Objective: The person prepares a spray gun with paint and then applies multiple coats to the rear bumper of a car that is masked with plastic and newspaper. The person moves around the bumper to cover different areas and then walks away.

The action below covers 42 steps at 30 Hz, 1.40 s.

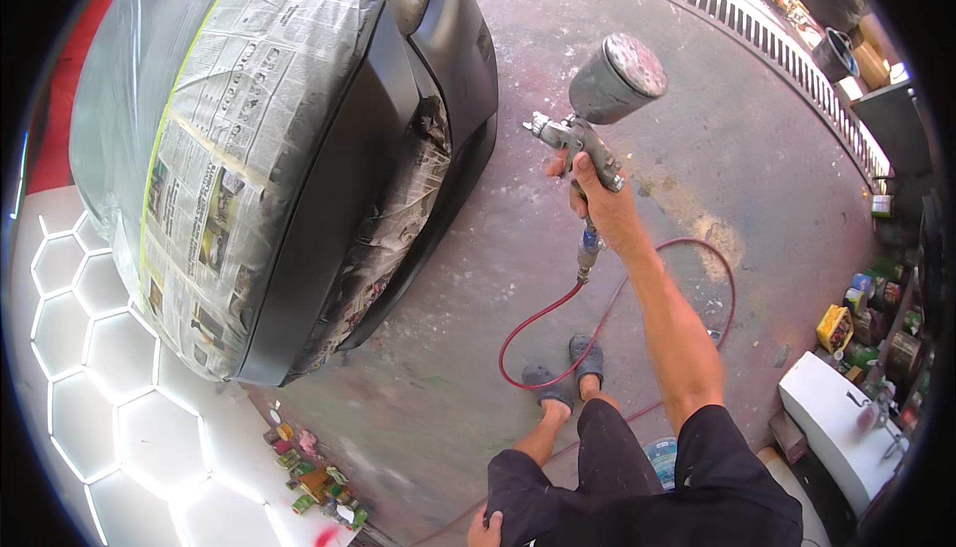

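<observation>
My right hand [596,194] is wrapped round the handle of a metal spray gun [578,136], which points left toward the car. A paint-splashed cup [607,89] sits on top of the gun. From the base of its handle a red hose [518,331] loops down to the floor. A gap separates the gun from the car's matte dark bumper [334,169]. Newspaper [239,119] is taped over the body above it and inside its openings. My left hand [485,529] is low beside my shorts, partly cut off by the lower edge, its grip unclear.
Clear plastic film [124,79] covers more of the car. Hexagonal lights [129,398] glow at left. Cans and small containers [317,479] stand at lower left, with more cans [876,293] at right by a white sink-like basin [836,428]. A floor grate [737,24] runs along the far side.
</observation>
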{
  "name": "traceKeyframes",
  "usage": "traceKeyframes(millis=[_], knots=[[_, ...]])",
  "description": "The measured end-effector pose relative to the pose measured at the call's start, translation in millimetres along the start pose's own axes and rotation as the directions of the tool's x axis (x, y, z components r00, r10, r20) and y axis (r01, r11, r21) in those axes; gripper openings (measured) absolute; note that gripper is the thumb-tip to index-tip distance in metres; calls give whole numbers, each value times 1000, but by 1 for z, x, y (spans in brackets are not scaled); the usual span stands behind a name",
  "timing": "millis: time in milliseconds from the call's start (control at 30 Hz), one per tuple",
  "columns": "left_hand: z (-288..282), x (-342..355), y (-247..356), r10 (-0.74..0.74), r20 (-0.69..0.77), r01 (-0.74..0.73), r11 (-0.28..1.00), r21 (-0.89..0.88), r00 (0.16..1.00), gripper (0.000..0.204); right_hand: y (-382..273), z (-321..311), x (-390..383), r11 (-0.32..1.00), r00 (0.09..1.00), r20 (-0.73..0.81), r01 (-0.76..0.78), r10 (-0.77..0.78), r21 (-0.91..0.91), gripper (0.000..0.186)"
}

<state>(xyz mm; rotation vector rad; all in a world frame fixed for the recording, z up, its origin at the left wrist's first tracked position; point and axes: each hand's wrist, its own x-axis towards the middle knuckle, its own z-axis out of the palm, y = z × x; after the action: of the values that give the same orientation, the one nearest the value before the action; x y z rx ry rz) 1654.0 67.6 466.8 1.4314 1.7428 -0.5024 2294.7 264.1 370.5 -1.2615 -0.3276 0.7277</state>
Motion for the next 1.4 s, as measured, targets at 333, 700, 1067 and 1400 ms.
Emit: traceKeyframes(millis=[333, 700, 1067, 1400], knots=[[79, 86, 269, 813, 237, -843, 534, 63, 532, 62, -46, -36, 38, 999, 999, 49, 0, 2, -34, 53], [292, 86, 540, 891, 301, -897, 404, -178, 341, 29, 17, -85, 203, 988, 921, 374, -138, 104, 65, 51], [308, 110, 616, 823, 293, -805, 553, -217, 486, 29, 50, -83, 293, 957, 742, 651, -277, 157, 85, 54], [314, 115, 645, 799, 282, -784, 590, -195, 531, 36, 31, -84, 339, 967, 779, 613, -237, 134, 90, 48]])
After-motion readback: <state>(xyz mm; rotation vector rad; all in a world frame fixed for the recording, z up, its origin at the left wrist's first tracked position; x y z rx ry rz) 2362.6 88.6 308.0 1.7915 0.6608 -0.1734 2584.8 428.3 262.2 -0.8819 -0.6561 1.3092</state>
